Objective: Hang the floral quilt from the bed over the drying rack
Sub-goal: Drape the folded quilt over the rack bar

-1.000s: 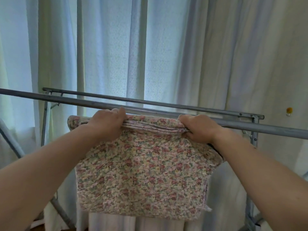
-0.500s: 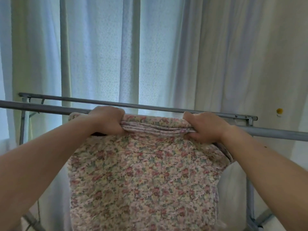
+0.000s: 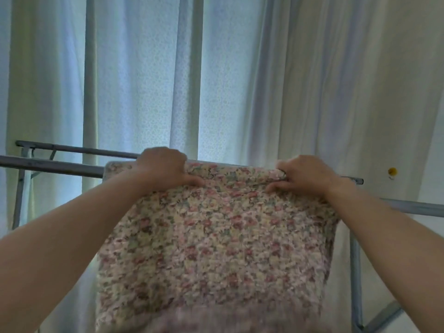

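The folded floral quilt [image 3: 216, 241], pink and cream, hangs in front of me with its top edge raised level with the drying rack's near grey bar [image 3: 52, 165]. My left hand [image 3: 164, 168] grips the quilt's top edge at the left. My right hand [image 3: 305, 175] grips it at the right. The quilt's upper fold covers the middle of the near bar; whether it rests on the bar I cannot tell. The rack's far bar [image 3: 79, 149] runs just behind my hands.
White sheer curtains [image 3: 144, 80] hang close behind the rack. The rack's right upright [image 3: 355, 272] stands at the right, its left upright [image 3: 20, 186] at the left. A small yellow dot [image 3: 392, 171] marks the wall at the right.
Both hands have lifted the quilt's top edge from below the near bar up to bar height and forward. The quilt fills more of the view.
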Tool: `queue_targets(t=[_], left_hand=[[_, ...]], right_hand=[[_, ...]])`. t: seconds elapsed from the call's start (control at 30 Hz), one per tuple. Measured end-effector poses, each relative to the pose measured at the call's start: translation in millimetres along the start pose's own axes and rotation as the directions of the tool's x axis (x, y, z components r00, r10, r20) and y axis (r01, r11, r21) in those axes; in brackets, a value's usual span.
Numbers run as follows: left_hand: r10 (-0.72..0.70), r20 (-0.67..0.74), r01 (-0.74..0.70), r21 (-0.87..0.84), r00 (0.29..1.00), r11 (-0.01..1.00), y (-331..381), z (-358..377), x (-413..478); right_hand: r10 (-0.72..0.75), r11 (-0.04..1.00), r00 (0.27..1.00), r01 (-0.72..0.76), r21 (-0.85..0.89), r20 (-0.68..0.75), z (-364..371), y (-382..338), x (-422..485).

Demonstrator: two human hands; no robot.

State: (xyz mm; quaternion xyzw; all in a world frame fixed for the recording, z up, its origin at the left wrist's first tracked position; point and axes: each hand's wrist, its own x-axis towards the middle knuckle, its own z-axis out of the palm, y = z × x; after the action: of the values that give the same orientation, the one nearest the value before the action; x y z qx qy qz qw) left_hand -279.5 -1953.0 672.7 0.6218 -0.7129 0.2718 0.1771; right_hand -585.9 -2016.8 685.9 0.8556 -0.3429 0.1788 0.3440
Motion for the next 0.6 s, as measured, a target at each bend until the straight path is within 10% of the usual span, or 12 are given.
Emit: queue_targets(t=[0.6], left_hand=[[0.091,-0.377,-0.047,0.124,0.922,0.991,0.2,-45.8,31.8]], right_hand=[[-0.030,0.963,0.955,-0.051,-0.263,-0.295,-51.6,14.1,10.1]])
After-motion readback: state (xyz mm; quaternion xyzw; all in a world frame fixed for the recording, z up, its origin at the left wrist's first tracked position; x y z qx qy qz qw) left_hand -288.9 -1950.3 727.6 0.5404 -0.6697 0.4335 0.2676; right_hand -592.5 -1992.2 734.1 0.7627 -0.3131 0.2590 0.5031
